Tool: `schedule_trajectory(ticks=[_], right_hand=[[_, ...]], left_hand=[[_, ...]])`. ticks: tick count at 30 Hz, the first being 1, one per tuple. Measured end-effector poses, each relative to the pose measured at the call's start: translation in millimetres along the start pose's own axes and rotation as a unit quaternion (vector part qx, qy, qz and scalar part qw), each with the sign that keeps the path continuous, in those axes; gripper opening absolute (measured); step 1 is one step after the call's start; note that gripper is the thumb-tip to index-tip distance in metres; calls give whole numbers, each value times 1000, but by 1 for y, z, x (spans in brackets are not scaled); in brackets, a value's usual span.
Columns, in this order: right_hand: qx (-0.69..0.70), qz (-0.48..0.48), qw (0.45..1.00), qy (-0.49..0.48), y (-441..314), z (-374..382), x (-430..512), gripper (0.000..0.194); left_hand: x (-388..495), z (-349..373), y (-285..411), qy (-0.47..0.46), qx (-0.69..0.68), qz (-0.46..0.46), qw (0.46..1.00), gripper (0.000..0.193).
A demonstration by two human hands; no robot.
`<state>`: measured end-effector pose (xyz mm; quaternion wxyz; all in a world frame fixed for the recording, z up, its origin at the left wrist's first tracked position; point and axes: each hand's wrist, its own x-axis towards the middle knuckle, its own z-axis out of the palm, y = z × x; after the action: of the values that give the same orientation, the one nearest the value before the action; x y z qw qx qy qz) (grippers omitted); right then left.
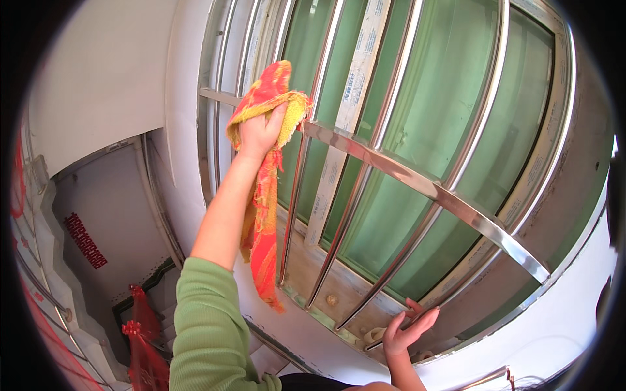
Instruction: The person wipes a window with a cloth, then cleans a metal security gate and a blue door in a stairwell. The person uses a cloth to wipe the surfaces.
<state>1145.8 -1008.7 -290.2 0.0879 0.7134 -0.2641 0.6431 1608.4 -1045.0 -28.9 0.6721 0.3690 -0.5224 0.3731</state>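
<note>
My left hand (pixel 259 129), at the end of a green-sleeved arm, is closed around a red and yellow cloth (pixel 266 215). It presses the bunched cloth against the horizontal metal rail (pixel 401 168) of a window grille, near the left end. A long strip of the cloth hangs below the hand. Lower right, my right hand (pixel 406 330) is around a slim upright bar (pixel 464 286) of the grille, its fingers fairly straight and on both sides of the bar. Behind the bars stands a sliding window with green-tinted glass (pixel 430 107) and a pale frame (pixel 359 73).
A dirty sill (pixel 332 288) runs below the window, inside the grille. Stairs descend at the lower left, beside a wavy-edged wall with a metal handrail (pixel 61 313). Red mesh decorations (pixel 144 342) hang there. A red paper ornament (pixel 84 239) is on the stairwell wall.
</note>
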Motion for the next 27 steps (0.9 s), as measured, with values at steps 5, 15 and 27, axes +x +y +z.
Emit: schedule_trajectory(ticks=[5, 15, 27], right_hand=[[31, 10, 999, -2, -1, -1, -1, 82], [3, 9, 1000, 8, -5, 2, 5, 86], [-34, 22, 999, -20, -12, -2, 5, 71]], left_hand=[[-30, 14, 30, 84, -139, -97, 982, 26], [-80, 37, 157, -114, -134, 33, 984, 27], [44, 130, 354, -214, -240, -56, 945, 32]])
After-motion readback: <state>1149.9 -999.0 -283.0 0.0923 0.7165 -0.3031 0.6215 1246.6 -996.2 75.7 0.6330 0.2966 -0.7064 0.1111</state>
